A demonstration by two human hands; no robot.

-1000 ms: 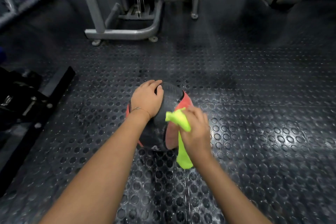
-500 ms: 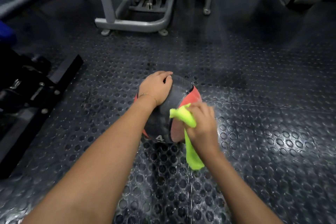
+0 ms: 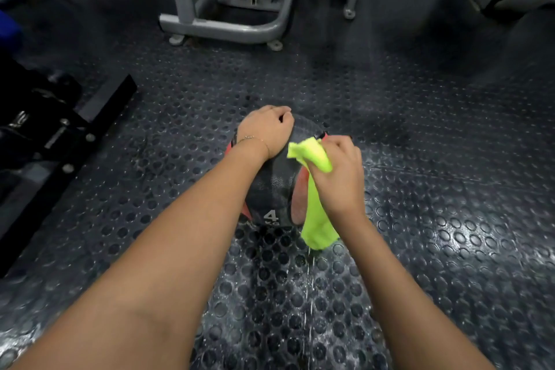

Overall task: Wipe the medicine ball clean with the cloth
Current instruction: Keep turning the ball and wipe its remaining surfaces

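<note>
The medicine ball (image 3: 271,189) sits on the studded floor (image 3: 420,189). My left grip (image 3: 267,129) curls over its top. My right grip (image 3: 339,171) clutches the cloth (image 3: 315,219) against the ball's right side, the cloth's tail hanging down.

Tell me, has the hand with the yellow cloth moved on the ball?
Yes. Against the medicine ball, the right hand and cloth have slid up toward its far edge, away from the person.
</note>
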